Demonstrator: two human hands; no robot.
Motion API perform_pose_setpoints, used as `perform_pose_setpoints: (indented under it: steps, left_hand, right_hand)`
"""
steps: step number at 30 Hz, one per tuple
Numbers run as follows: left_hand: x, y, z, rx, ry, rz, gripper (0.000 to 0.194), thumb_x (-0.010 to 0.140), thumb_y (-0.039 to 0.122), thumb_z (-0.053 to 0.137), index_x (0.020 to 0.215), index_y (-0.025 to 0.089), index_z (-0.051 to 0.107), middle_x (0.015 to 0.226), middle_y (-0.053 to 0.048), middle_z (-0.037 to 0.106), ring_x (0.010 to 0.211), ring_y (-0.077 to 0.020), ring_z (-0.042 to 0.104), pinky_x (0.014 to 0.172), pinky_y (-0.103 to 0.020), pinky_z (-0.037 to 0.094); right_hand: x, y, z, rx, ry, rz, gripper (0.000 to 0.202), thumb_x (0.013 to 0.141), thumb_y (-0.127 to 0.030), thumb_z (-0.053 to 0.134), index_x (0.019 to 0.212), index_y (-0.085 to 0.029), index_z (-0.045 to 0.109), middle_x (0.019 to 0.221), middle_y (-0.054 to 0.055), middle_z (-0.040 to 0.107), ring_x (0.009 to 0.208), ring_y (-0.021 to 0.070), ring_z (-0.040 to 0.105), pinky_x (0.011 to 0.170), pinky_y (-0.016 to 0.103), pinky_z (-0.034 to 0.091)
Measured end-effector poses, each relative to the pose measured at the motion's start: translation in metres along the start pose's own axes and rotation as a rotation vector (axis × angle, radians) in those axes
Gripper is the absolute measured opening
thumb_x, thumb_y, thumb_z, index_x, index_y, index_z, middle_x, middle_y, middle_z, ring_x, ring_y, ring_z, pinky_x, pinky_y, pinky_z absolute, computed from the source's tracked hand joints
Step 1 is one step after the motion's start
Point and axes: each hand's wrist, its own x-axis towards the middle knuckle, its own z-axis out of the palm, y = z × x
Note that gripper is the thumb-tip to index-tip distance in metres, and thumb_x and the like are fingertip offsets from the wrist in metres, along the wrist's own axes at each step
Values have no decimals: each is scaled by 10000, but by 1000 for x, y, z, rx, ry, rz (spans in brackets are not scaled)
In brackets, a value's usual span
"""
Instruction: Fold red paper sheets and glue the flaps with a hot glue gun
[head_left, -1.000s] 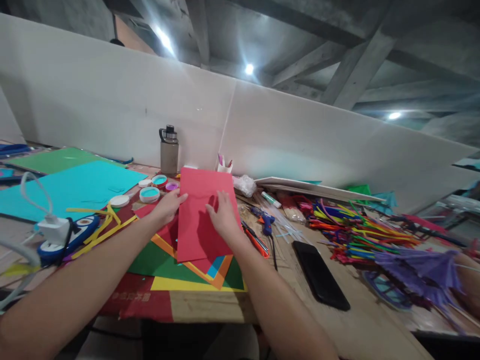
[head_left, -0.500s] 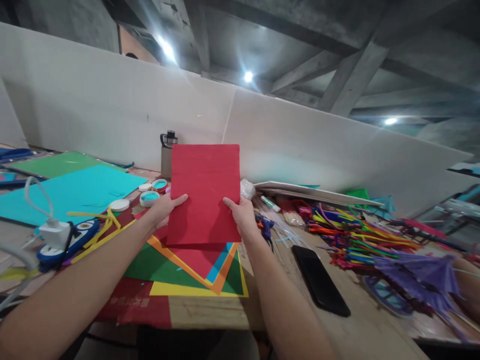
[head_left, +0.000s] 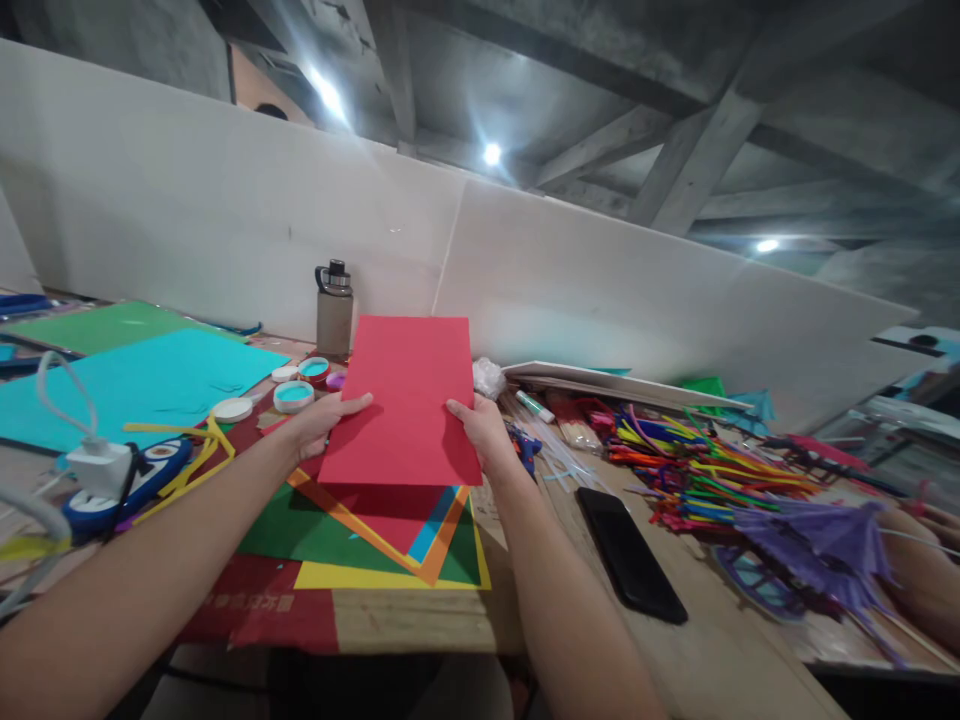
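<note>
A plain sheet of red paper (head_left: 409,410) is held up in front of me, its far edge tilted away. My left hand (head_left: 324,418) pinches its left edge, thumb on top and the other fingers behind. On the opposite edge, my right hand (head_left: 481,432) grips the same way. Beneath the raised sheet lies a fanned pile of coloured paper: another red sheet, a blue one, an orange sheet (head_left: 433,568), a green sheet (head_left: 281,535) and a yellow sheet (head_left: 390,577) at the bottom.
Left are a turquoise sheet (head_left: 150,375), open paint tubs (head_left: 293,396) and a power strip (head_left: 124,490). A bottle (head_left: 334,310) stands behind. To the right lie a black phone (head_left: 631,555), a glue gun (head_left: 527,450), pipe cleaners (head_left: 712,460) and a purple pleated piece (head_left: 821,550) near another person's hand (head_left: 919,570).
The red sheet has tipped from nearly upright to a flatter slant, its top edge now lower and farther away. Both hands keep hold of its sides.
</note>
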Motion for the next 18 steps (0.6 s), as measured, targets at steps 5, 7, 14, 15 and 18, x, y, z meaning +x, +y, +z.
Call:
perform_pose_setpoints:
  steps: [5,7,14,15,18]
  left_hand:
    - [-2,0,4,31,40,21,370,691,275,741,1043,192,664,947,-91,737,729,-242,709,636,-333,586]
    - [-2,1,4,54,35,-9,364,682,269,745,1029,185,670,941,-98,738,729,-247,709,637,-334,586]
    - [7,2,-13,30,116,-104,239,732,324,697,899,154,683,851,-113,739,738,-247,707,696,-366,592]
    - [8,2,-16,24,123,-88,227,725,306,703,897,159,680,851,-106,739,726,-243,706,693,-369,592]
    - [9,3,-20,26,117,-65,236,700,268,720,909,167,676,849,-97,740,684,-244,699,661,-384,591]
  right_hand:
    - [6,5,-7,-13,7,55,234,700,-326,605,864,-162,629,756,57,712,631,190,659,597,290,502]
    - [7,7,-10,-19,0,83,220,739,-360,565,828,-167,618,705,59,702,618,192,659,590,296,506]
    - [2,8,-15,-119,-125,227,182,683,-342,662,696,-163,637,608,52,682,541,180,634,510,280,497]
    - [1,8,-16,-141,-148,246,181,656,-330,688,683,-157,645,598,52,681,519,175,624,487,272,488]
    - [0,6,-17,-180,-156,227,212,605,-329,729,689,-144,669,596,57,684,495,173,617,458,270,483]
